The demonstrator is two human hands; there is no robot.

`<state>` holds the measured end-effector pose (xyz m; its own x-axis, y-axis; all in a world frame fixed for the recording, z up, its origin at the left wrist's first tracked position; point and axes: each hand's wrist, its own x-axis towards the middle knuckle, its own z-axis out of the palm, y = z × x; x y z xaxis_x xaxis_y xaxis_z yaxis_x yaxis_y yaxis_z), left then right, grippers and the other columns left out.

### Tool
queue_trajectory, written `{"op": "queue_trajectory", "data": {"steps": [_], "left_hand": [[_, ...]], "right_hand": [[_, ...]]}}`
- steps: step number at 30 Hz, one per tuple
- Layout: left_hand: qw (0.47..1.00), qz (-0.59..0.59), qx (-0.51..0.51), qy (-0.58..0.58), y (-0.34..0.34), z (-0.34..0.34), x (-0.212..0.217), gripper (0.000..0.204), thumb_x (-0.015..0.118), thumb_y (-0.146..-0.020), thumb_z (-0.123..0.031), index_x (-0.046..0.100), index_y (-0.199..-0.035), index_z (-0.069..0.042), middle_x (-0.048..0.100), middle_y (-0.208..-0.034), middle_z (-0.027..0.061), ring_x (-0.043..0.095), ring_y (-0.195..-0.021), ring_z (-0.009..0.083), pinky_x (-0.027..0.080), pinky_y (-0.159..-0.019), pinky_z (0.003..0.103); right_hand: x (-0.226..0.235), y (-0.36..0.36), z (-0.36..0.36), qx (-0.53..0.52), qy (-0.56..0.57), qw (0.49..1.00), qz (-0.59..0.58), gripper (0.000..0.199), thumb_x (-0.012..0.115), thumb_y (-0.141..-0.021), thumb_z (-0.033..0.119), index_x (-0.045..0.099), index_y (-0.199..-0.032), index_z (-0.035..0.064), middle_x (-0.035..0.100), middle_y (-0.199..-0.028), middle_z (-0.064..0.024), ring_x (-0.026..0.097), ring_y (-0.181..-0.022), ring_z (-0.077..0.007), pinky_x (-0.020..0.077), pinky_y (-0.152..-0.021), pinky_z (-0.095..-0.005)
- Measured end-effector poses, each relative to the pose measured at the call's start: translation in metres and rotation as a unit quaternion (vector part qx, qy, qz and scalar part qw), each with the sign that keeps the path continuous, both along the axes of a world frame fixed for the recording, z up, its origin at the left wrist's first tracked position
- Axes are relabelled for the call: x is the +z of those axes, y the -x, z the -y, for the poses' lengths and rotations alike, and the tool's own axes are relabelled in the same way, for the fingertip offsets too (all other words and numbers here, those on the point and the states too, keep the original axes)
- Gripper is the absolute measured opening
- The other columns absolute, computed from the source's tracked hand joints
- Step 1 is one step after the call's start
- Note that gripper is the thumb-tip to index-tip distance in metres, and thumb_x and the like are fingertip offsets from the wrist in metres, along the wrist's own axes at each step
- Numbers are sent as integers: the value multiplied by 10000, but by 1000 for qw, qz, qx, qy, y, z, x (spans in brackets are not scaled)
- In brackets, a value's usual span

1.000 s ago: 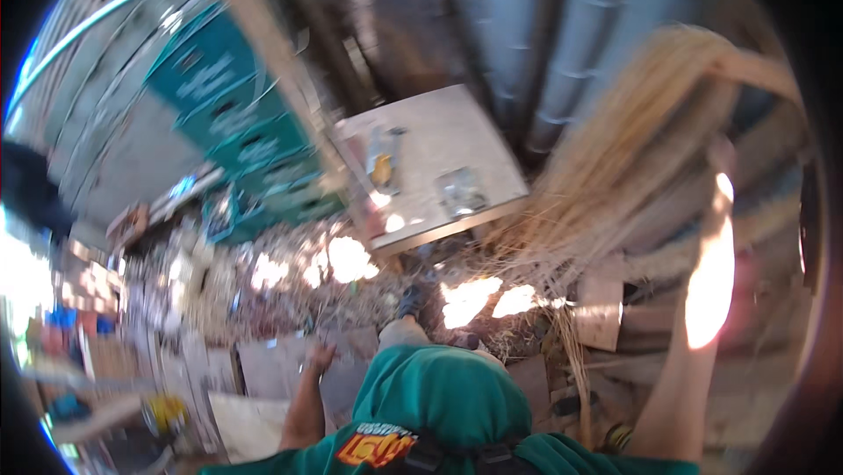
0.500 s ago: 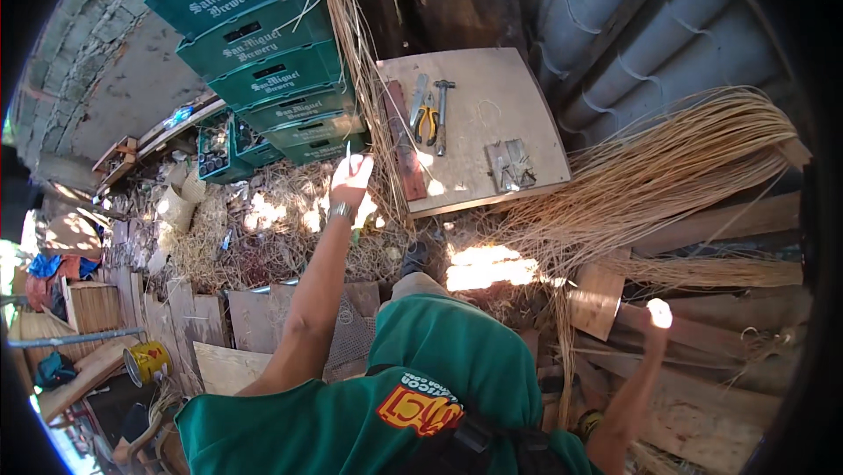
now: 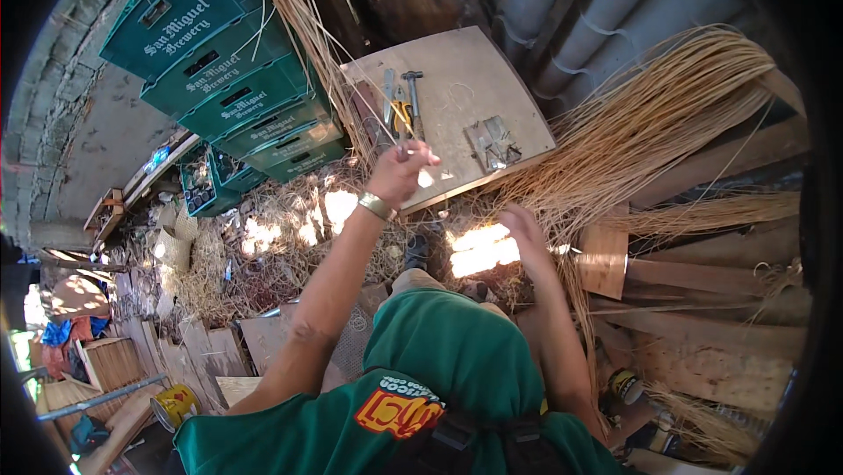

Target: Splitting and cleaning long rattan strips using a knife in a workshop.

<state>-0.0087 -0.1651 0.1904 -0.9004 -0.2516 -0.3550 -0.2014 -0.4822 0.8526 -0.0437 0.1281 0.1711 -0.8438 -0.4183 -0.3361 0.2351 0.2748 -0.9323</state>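
My left hand (image 3: 399,169), with a watch on the wrist, is raised and pinched on a thin cane strand (image 3: 351,93) that runs up into a long bundle of canes (image 3: 294,18) leaning by the crates. My right hand (image 3: 527,229) lies lower, at the root of a big fan of pale cane strands (image 3: 650,133) spreading to the right. Its fingers touch the strands; whether they grip any is hidden. Between the hands lies a wooden board (image 3: 465,80) with yellow-handled pliers (image 3: 401,111), a hammer (image 3: 413,93) and a metal piece (image 3: 492,141).
Stacked green plastic crates (image 3: 228,80) stand at the upper left. Straw and scraps cover the ground (image 3: 263,247). Wooden planks (image 3: 702,299) lie at the right, small boards and a yellow can (image 3: 176,405) at the lower left. Corrugated sheeting (image 3: 597,1) rises behind the board.
My right hand came down from high on the right to the base of the cane fan. My left hand rose and closed on a strand in front of the board.
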Motion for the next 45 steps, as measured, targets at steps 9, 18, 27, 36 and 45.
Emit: {"op": "queue_trajectory", "data": {"steps": [9,18,27,36,45], "left_hand": [[990,-34,20,134,-4,-35,47,155,605,-910,-201,563,-986,-74,689,-836,95,374,-411,18,291,-380,169],[990,-40,-40,130,14,-100,40,180,573,-931,-247,536,-964,-73,684,-877,59,380,-443,12,281,-369,168],[939,-17,86,333,46,-28,118,151,568,-918,-227,596,-887,-83,712,-853,50,453,-465,30,392,-433,184],[954,-56,100,276,73,103,224,196,649,-887,-243,576,-954,-74,661,-894,36,412,-500,24,284,-396,158],[913,-45,145,380,52,53,138,147,661,-843,-242,620,-823,-102,578,-690,-33,454,-517,46,332,-425,194]], "right_hand": [[-19,-39,-19,108,83,988,74,347,495,-963,383,576,-1061,60,584,-940,-19,554,-883,-124,442,-769,-278],[49,10,5,158,213,961,79,416,494,-956,346,516,-1199,8,628,-954,-69,582,-915,-190,445,-782,-319],[-142,-46,-227,86,-137,978,-130,221,580,-830,235,603,-862,18,594,-823,-185,589,-784,-338,459,-701,-400],[-210,-218,-552,136,-624,763,95,335,493,-903,296,648,-867,2,626,-857,-198,596,-792,-353,479,-719,-485],[-183,-250,-566,10,-630,764,136,377,533,-882,336,652,-737,9,621,-732,-164,592,-734,-343,473,-702,-499]]}}
